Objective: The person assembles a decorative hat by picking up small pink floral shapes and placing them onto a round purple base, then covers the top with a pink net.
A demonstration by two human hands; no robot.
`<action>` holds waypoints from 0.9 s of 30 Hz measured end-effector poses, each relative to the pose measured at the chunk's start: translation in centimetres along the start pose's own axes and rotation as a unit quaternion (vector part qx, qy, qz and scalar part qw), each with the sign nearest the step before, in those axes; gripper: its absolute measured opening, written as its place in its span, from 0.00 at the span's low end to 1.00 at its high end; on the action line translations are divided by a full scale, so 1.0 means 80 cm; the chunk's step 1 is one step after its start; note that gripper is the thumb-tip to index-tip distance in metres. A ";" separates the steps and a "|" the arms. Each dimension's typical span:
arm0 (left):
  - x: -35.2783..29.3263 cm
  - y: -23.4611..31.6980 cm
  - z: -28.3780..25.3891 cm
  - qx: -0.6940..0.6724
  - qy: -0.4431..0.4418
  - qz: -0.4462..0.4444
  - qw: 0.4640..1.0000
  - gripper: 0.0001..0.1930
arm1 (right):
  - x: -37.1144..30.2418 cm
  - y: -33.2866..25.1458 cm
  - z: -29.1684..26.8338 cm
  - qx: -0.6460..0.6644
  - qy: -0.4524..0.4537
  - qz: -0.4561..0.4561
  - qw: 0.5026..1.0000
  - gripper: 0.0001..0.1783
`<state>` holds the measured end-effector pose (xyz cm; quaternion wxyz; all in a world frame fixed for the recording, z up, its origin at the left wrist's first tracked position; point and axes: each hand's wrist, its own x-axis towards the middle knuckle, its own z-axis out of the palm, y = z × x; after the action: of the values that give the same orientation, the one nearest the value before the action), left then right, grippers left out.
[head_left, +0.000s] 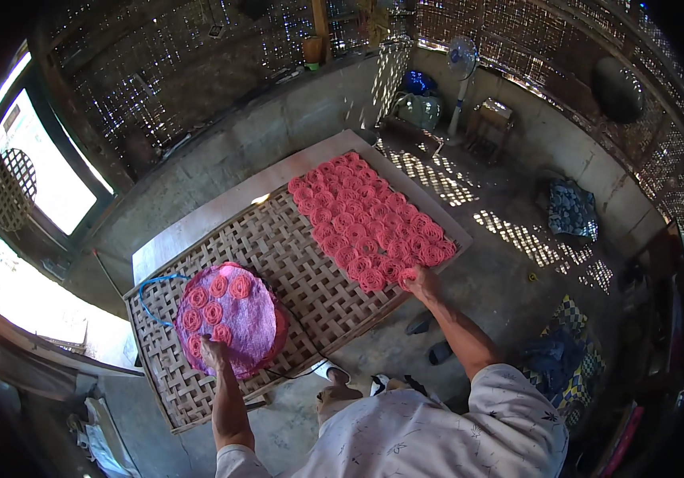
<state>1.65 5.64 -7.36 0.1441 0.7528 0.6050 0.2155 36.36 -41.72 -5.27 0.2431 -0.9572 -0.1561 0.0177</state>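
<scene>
My left hand (216, 355) reaches over a round tray covered with purple cloth (250, 323). Its fingers are bent together at a pink coiled rosette (221, 333) near the tray's lower left side. Several similar rosettes lie on the cloth, and a pink rim shows around its edge. At the near corner of a dense block of pink coiled rosettes (358, 215), my right hand (421, 284) pinches one rosette (407, 276) by its edge. The block covers the right part of a woven slat panel (246, 235). My fingertips are partly hidden on both hands.
A blue cord (144, 296) loops beside the tray, and a dark cord crosses the panel. A pale board edge (190, 227) runs along the far side. Sandals (440, 353) lie on the floor. A standing fan (461, 72), a stool (489, 123) and a patterned bundle (571, 209) are farther right.
</scene>
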 end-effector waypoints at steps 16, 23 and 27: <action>-0.230 0.211 -0.051 -0.267 -0.199 0.426 0.841 0.18 | -0.121 -0.210 0.001 0.644 -0.377 0.244 0.619 0.13; -0.200 0.179 -0.034 -0.230 -0.171 0.398 0.872 0.21 | -0.064 -0.087 0.061 0.543 -0.160 0.131 0.814 0.07; -0.143 0.119 -0.032 -0.157 -0.066 0.349 0.921 0.19 | -0.029 -0.046 0.032 0.434 -0.169 0.124 0.876 0.08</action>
<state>6.42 -7.78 -2.33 0.2159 0.8966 0.2511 0.2939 32.79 -38.18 -5.91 0.5995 -0.7500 -0.0510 0.2749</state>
